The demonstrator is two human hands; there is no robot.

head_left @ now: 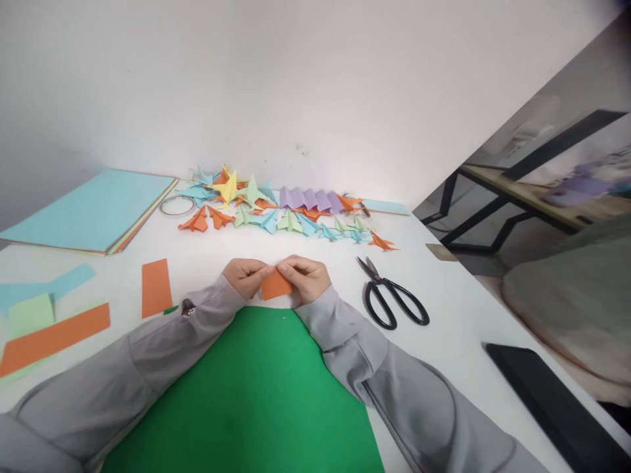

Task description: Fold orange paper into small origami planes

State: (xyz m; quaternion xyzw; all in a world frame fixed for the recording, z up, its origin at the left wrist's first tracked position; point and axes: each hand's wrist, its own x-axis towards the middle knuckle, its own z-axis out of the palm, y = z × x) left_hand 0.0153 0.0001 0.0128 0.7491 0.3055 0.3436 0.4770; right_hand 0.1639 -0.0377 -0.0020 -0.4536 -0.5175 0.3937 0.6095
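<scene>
A small piece of orange paper (pixel 277 288) is pinched between my two hands, just beyond the far edge of a green sheet (pixel 246 387). My left hand (pixel 245 276) grips its upper left corner between thumb and forefinger. On the other side, my right hand (pixel 306 278) holds the upper right edge, thumb on top. The fingertips of both hands nearly meet at the paper's top. An orange paper strip (pixel 156 288) lies flat to the left of my left hand. Black-handled scissors (pixel 389 292) rest with blades parted to the right of my right hand.
Folded paper shapes (pixel 290 220) in several colours line the table's back by the wall. Large coloured sheets (pixel 93 210) are stacked at back left, beside a wire coil (pixel 177 205). Cut paper pieces (pixel 59 335) lie at left. A black flat object (pixel 552 394) sits at right.
</scene>
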